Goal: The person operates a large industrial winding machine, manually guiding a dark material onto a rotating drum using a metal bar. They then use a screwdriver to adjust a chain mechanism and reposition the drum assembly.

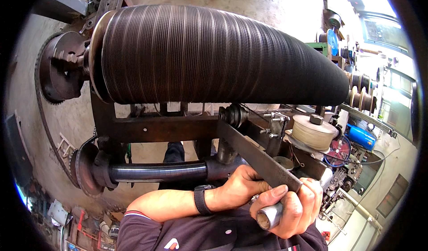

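Observation:
My left hand (236,191), with a black watch at the wrist, is curled beside the underside of a flat steel bar (254,153); what its fingers hold is hidden. My right hand (298,208) is closed round a short metal tube (269,216) at the bar's near end. The bar slants up to a round post by a dark pulley (236,116). Beside it are a bolted bracket (277,128) and a pale spool (312,133) with a nut on top. Above lies a large roller (214,55) wound with dark ribbed material.
A steel frame (174,128) carries a chain wheel (62,68) at left and a polished shaft (156,172) below. At right are a blue tank (360,135), red fan (337,151) and spools (361,99). Loose tools and scrap lie on the floor at lower left (84,224).

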The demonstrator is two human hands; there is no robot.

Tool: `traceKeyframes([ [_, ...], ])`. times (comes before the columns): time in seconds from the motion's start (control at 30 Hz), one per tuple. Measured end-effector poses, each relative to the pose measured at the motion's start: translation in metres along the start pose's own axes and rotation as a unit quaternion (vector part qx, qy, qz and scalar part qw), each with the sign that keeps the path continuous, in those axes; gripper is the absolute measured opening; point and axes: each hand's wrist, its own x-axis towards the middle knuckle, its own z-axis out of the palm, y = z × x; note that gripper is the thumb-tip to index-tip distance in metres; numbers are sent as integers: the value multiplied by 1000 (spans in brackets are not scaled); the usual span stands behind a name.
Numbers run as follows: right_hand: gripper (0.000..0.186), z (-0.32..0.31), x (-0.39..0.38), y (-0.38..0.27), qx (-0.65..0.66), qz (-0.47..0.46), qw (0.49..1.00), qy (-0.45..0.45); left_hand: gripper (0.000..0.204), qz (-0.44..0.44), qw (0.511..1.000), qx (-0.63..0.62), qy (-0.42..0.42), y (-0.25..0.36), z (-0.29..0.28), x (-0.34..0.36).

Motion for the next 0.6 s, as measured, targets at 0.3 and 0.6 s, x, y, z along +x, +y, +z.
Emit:
traceKeyframes([
  [0.3, 14, 4, -6, 3, 36, -2, 999, 24, 30, 20, 1000, -6, 7, 2, 2, -2],
  [0.6, 12, 0, -6, 4, 40, -15, 999, 6, 24, 28, 999, -41, 4, 5, 2, -8],
])
